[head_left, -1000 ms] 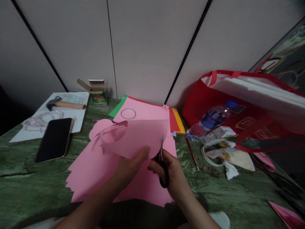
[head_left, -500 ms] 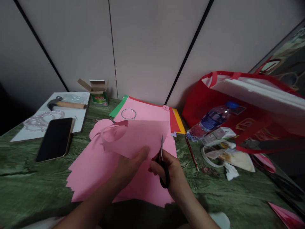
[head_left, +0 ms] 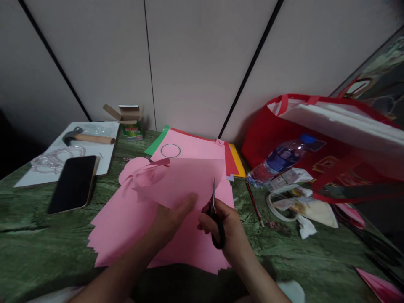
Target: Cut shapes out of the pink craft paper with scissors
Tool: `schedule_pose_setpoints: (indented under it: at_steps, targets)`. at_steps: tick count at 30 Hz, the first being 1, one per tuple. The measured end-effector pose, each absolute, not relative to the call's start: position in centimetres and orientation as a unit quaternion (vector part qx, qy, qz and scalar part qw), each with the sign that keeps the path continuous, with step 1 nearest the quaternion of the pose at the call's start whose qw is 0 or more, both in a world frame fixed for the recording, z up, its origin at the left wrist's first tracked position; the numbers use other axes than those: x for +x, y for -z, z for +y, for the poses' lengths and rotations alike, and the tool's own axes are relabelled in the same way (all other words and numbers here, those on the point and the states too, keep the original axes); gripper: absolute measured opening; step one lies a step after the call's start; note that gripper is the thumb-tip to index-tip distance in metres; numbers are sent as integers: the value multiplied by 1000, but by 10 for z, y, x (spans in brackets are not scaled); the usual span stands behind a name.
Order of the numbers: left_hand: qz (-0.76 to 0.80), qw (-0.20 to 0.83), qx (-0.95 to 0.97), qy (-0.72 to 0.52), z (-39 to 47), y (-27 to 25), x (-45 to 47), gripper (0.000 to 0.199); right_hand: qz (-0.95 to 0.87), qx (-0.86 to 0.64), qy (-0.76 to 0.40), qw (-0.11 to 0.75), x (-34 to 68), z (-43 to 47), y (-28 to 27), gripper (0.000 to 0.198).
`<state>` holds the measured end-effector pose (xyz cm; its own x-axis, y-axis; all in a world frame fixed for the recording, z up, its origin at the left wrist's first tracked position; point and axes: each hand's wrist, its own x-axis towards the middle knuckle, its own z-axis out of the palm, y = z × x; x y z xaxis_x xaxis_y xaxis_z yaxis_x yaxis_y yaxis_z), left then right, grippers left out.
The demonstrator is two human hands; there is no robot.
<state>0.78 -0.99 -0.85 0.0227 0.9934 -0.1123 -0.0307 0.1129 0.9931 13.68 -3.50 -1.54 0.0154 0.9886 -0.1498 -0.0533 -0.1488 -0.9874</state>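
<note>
My left hand (head_left: 172, 221) grips the near edge of a pink paper sheet (head_left: 186, 179), thumb on top. The sheet's left part has a rounded cut-out with a curling strip. My right hand (head_left: 225, 227) has its fingers in the black handles of a pair of scissors (head_left: 213, 202). The blades point away from me at the sheet's right part; whether they bite into the paper I cannot tell. Beneath both hands lies a fanned stack of pink paper (head_left: 126, 231). A pink rounded cut piece (head_left: 134, 166) rests at the stack's upper left.
To the left are a phone (head_left: 74, 183), a hammer (head_left: 91, 138) on a white board and a small green box (head_left: 131, 130). Coloured sheets (head_left: 195, 143) lie behind. On the right sit a pencil (head_left: 255, 204), a bottle (head_left: 280, 160), a tape roll (head_left: 280, 210) and a red bag (head_left: 261, 134).
Almost nothing differs. The pink sheet and the scissors have shifted very slightly; both hands keep their grip.
</note>
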Motion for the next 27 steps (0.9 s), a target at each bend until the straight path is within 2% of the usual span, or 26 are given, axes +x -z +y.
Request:
schedule_pose_setpoints:
  at_steps: [10, 15, 21, 27]
  targets:
    - [490, 561, 447, -495, -7, 13, 7, 13, -427, -526, -554, 484, 136, -36, 14, 22]
    - [464, 580, 439, -506, -6, 10, 8, 22, -430, -528, -555, 478, 135, -36, 14, 22]
    - [421, 609, 449, -500, -12, 1, 9, 22, -417, -515, -573, 481, 132, -38, 17, 27]
    - [531, 548, 457, -458, -14, -13, 9, 18, -437, -485, -579, 489, 133, -38, 22, 30]
